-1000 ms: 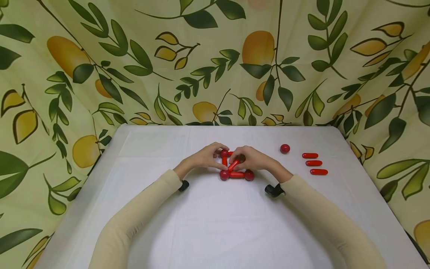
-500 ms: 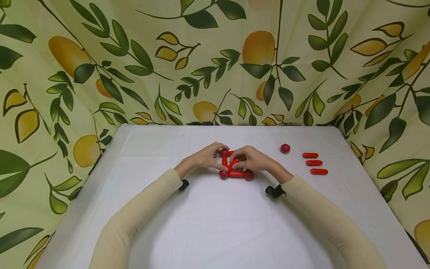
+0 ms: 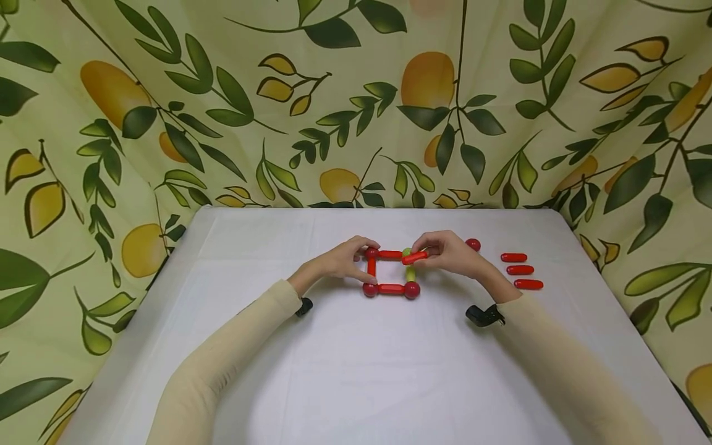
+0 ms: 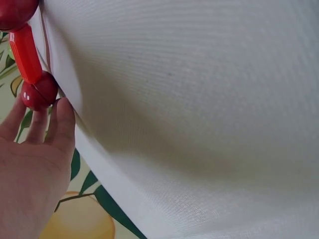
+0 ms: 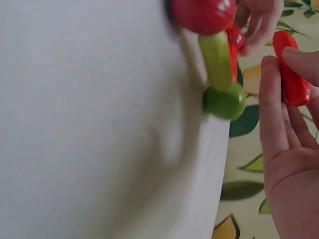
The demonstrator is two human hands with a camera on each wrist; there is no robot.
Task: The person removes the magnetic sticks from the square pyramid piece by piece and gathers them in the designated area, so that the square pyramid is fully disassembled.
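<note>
In the head view, red magnetic balls and rods form a square on the table, with a green ball [image 5: 225,101] at its far right corner. A green rod [image 3: 410,274] makes the right side; the other sides are red rods [image 3: 391,288]. My left hand [image 3: 339,258] holds the square's left side, fingers at the far left red ball [image 4: 40,91] and thumb at the near left red ball [image 3: 369,289]. Pinched between thumb and fingers of my right hand [image 3: 449,253] is a loose red magnetic rod [image 5: 293,69], raised by the green ball.
One red ball [image 3: 473,245] lies beyond my right hand, partly hidden by it. Farther right, three red rods [image 3: 520,270] lie in a column on the white table [image 3: 356,371]. A leaf-patterned cloth [image 3: 356,123] hangs behind the table.
My right hand has carried the red rod away from the near left corner, to the right and toward the far side. The green ball and green rod are now uncovered. My left hand stays put.
</note>
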